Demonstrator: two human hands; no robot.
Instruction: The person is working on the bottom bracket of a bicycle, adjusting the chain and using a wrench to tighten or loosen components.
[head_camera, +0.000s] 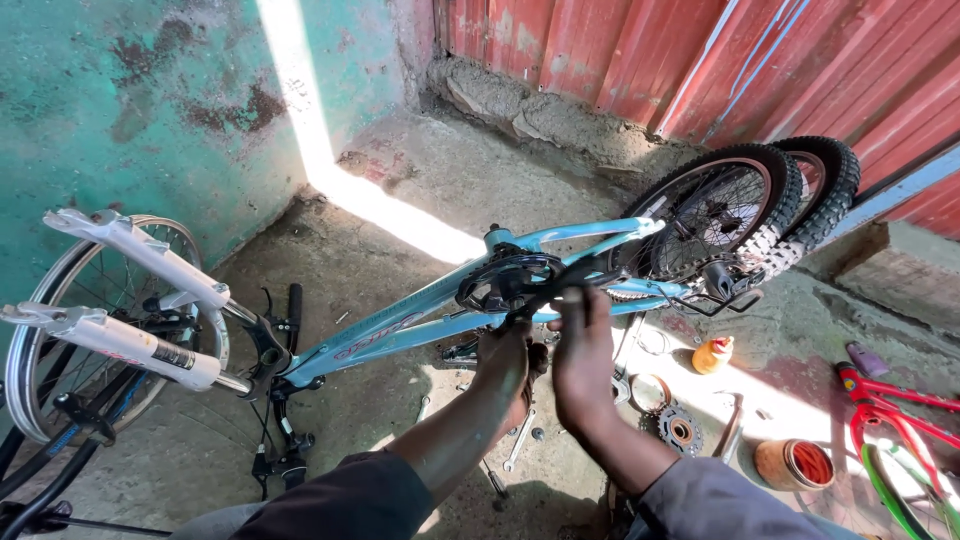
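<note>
- The blue bicycle frame (400, 330) lay inverted on the concrete floor (400, 200), chainring (505, 280) uppermost.
- Right hand (583, 360), fingers closed on the black crank arm (560, 283) at the chainring's 3 o'clock.
- Left hand (505, 365) sat beneath the chainring at 6 o'clock; finger state could not be determined.
- Loose sprocket (680, 432) lay at 4 o'clock.

We see a makeshift bicycle repair yard: upturned blue bicycle (420, 320), loose wheels (720, 210), scattered wrenches (518, 440) on concrete floor (400, 200).

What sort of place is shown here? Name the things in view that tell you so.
Probably an informal bicycle repair spot: an upturned blue bike frame, loose sprockets and spanners on the concrete floor, spare wheels against a red metal wall.
</note>
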